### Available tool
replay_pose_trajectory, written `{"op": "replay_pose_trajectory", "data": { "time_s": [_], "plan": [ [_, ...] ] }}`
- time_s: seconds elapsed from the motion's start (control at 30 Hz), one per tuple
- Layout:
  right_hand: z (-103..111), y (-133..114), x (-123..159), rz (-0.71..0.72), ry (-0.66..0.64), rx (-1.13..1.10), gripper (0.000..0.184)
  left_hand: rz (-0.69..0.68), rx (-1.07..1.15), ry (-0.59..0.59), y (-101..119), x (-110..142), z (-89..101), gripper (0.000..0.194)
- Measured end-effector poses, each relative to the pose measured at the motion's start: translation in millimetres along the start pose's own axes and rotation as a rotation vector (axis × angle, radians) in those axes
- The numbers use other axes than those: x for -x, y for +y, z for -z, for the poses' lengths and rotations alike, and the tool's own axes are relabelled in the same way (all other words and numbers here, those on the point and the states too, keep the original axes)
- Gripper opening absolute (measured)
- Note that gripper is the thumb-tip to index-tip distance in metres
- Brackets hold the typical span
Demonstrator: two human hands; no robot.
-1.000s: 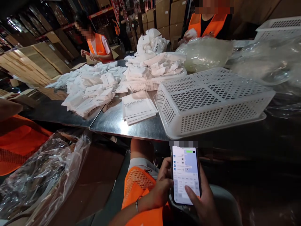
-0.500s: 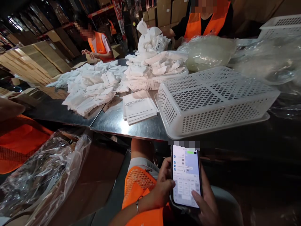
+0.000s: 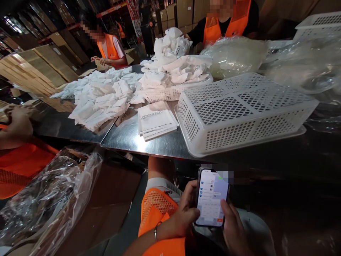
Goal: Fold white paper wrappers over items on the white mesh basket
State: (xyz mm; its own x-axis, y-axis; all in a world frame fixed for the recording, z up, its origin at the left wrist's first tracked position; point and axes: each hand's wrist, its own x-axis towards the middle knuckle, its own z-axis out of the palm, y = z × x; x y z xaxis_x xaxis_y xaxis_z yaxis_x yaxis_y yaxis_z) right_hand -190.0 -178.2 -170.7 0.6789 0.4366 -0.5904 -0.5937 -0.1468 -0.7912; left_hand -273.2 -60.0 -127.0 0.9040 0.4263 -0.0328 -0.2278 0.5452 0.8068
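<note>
Left hand (image 3: 183, 213) wrapped around the left edge of a smartphone (image 3: 211, 197), fingers curled behind it, thumb on the near left corner; thin bracelet (image 3: 155, 231) at the wrist. Right hand (image 3: 234, 231) cradles the phone from below and right, thumb laid on the lower right of the lit screen. Phone held upright, slightly tilted, low over the lap, below the table edge. Screen text too small to read.

Just left of the hands: an orange mesh vest (image 3: 157, 209) over the person's lap. Further left, at floor level, a crumpled clear plastic bag (image 3: 48, 199) lying over brown cardboard.

Directly above the hands: the near edge of a steel table (image 3: 125, 137), polished, throwing a bright glare. On it, just beyond the phone, a white perforated plastic basket (image 3: 239, 113) turned upside down, its rim overhanging the table edge. Left of the basket, a neat stack of flat white printed bags (image 3: 156, 121). Beyond that, a loose heap of folded white bags (image 3: 101, 96) spreading left, and a second white basket (image 3: 170, 93) piled high with the same. Right of these, bundles of clear plastic film (image 3: 234, 57).

Far left margin: another worker's hand (image 3: 18, 121) and orange vest. Across the table: two more people in orange vests, one at far left (image 3: 110, 49) handling something small, one straight across (image 3: 226, 25).

Background: dim warehouse, stacked cardboard cartons (image 3: 37, 67), racking.
</note>
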Motion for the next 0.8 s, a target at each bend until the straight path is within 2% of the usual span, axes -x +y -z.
{"op": "replay_pose_trajectory", "data": {
  "time_s": [0.13, 0.2, 0.27, 0.37, 0.43, 0.57, 0.63, 0.7, 0.8],
  "plan": [
    [-1.2, -0.5, 3.7, 0.063, -0.171, -0.170, 0.073, -0.002, 0.097, 0.041, 0.2, -3.8, -1.1, 0.064],
    [1.8, -3.3, 6.8, 0.126, -0.246, -0.166, 0.078, -0.016, 0.191, 0.057, 1.2, -7.2, -1.6, 0.058],
    [5.8, -9.1, 11.4, 0.136, -0.373, -0.099, 0.086, -0.024, 0.256, 0.082, 3.7, -10.2, -2.3, 0.056],
    [7.3, -23.1, 21.8, 0.100, -0.562, -0.048, 0.103, -0.011, 0.289, 0.122, 9.1, -12.2, -4.2, 0.066],
    [5.1, -31.8, 28.3, 0.095, -0.617, -0.075, 0.112, 0.001, 0.299, 0.128, 12.0, -11.9, -5.9, 0.073],
    [3.8, -35.2, 30.7, 0.015, -0.635, -0.156, 0.112, 0.004, 0.314, 0.106, 11.9, -10.0, -7.2, 0.076],
    [5.0, -30.8, 27.4, 0.027, -0.611, -0.135, 0.110, -0.008, 0.316, 0.090, 9.6, -9.7, -6.6, 0.077],
    [4.0, -25.8, 23.9, 0.130, -0.570, -0.023, 0.106, -0.016, 0.313, 0.083, 7.3, -10.0, -5.9, 0.077],
    [-3.8, -20.9, 21.7, 0.324, -0.413, 0.172, 0.107, -0.023, 0.293, 0.082, 6.1, -10.4, -5.8, 0.077]
  ]
}}
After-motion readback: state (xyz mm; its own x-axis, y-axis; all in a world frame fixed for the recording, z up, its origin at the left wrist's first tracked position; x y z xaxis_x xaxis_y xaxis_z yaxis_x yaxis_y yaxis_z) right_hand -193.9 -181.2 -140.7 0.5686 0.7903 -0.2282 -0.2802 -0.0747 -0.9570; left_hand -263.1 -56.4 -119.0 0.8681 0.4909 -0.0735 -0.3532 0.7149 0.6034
